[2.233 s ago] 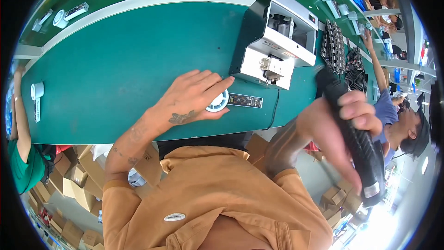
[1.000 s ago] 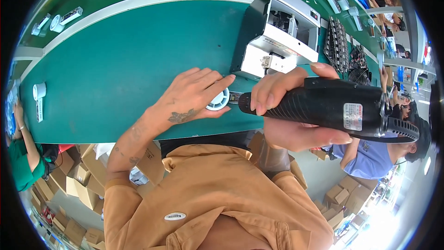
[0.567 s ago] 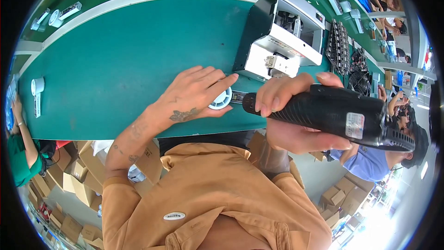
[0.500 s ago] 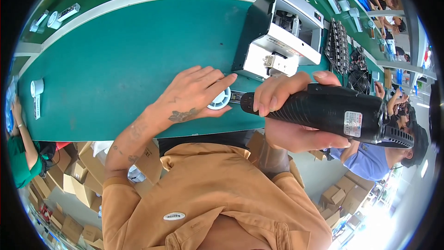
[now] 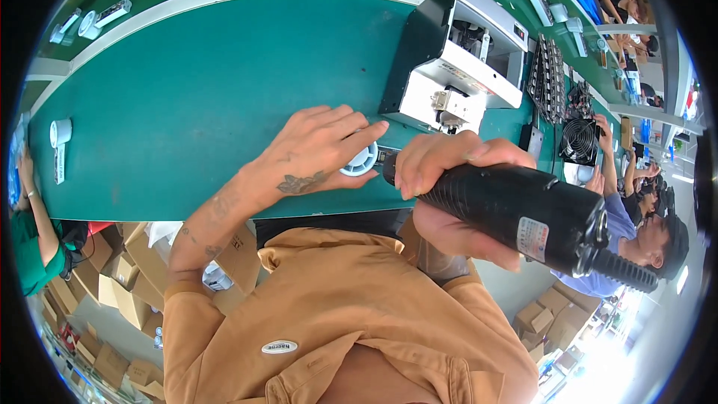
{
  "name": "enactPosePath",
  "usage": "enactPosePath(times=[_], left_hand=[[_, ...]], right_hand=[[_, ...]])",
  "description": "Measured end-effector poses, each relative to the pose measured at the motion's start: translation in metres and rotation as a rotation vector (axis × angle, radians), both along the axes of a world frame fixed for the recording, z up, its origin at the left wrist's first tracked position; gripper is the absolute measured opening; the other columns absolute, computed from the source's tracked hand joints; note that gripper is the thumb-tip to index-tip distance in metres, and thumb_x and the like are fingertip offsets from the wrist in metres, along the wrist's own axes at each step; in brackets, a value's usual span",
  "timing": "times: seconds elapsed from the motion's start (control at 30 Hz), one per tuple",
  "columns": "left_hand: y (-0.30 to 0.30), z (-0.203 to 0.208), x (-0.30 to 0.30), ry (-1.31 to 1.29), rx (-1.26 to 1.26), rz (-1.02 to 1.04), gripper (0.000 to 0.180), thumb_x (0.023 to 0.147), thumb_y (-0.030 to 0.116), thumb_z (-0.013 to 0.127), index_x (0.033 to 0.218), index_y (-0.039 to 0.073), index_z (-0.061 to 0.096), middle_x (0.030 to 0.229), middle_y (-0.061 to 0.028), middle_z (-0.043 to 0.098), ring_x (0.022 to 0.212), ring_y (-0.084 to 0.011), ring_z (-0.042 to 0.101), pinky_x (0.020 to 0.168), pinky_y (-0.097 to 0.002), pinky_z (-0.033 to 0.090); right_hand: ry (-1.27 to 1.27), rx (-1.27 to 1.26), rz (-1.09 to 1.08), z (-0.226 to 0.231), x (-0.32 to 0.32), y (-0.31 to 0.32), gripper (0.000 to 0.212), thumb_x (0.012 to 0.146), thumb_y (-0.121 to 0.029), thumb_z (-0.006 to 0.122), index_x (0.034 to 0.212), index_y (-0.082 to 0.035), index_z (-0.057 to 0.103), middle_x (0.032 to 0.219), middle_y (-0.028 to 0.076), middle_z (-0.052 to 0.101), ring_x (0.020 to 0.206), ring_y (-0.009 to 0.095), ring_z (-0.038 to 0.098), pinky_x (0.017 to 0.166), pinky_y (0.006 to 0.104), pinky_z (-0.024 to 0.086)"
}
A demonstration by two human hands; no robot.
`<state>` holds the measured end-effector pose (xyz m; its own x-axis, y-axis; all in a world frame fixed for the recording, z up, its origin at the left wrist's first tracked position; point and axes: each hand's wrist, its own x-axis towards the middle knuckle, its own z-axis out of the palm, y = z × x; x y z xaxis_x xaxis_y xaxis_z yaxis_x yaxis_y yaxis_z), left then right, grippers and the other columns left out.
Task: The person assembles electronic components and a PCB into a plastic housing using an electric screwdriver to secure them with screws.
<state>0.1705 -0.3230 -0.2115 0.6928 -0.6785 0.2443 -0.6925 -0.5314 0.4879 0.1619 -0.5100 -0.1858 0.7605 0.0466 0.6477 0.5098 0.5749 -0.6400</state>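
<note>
My left hand [image 5: 318, 151] lies flat on a small white round part [image 5: 362, 160] at the near edge of the green belt [image 5: 202, 97], pinning it down with fingers spread. My right hand [image 5: 449, 187] is wrapped around a thick black electric screwdriver [image 5: 523, 213]. The tool points left, and its tip meets the part just right of my left fingers. A ribbed black cable leaves the tool's rear end at the right.
A black and white machine [image 5: 456, 67] stands on the belt just beyond my hands. A black tray of parts [image 5: 550, 78] and a small fan [image 5: 577, 141] lie to its right. Other people work at the right and far left. Cardboard boxes [image 5: 112, 292] crowd the floor.
My right hand swung the black screwdriver from down at my right side up to the white part. My left hand has stayed on the part.
</note>
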Motion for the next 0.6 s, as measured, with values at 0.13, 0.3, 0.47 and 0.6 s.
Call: enactPosePath(times=[0.13,0.3,0.47,0.6], left_hand=[[-0.003,-0.004,0.002,-0.037,0.003,-0.007,0.054,0.072,0.030,0.080,0.117,0.004,0.063,0.093,-0.0050,0.060,0.087,-0.0216,0.060,0.074,-0.0336,0.051],[0.005,0.010,0.005,-0.018,0.028,-0.025,0.062,0.067,0.024,0.084,0.122,0.006,0.063,0.098,-0.0054,0.064,0.085,-0.0231,0.062,0.071,-0.0351,0.051],[0.053,0.027,0.010,0.022,0.074,-0.001,0.054,0.067,0.020,0.085,0.115,0.006,0.066,0.100,-0.0073,0.066,0.088,-0.0259,0.064,0.076,-0.0352,0.052],[0.097,0.035,0.032,0.051,0.063,0.229,0.044,0.069,0.017,0.084,0.108,0.004,0.067,0.102,-0.0103,0.067,0.090,-0.0288,0.065,0.080,-0.0362,0.053]], right_hand=[[-0.017,0.030,0.015,0.000,0.003,-0.005,0.092,0.080,-0.078,0.054,0.126,0.000,0.038,0.071,0.017,0.057,0.050,0.025,0.054,0.046,0.0377,0.048],[0.040,0.114,0.073,0.009,0.010,-0.028,0.087,0.087,-0.078,0.045,0.131,-0.003,0.038,0.073,0.016,0.059,0.053,0.024,0.057,0.046,0.0374,0.049],[0.431,0.473,0.081,-0.008,0.016,-0.087,0.074,0.093,-0.075,0.033,0.119,-0.007,0.047,0.067,0.008,0.048,0.047,0.019,0.045,0.042,0.0328,0.039],[0.703,0.547,-0.090,-0.052,0.017,-0.111,0.068,0.097,-0.069,0.031,0.115,-0.007,0.052,0.063,0.005,0.042,0.044,0.015,0.038,0.040,0.0304,0.033]])
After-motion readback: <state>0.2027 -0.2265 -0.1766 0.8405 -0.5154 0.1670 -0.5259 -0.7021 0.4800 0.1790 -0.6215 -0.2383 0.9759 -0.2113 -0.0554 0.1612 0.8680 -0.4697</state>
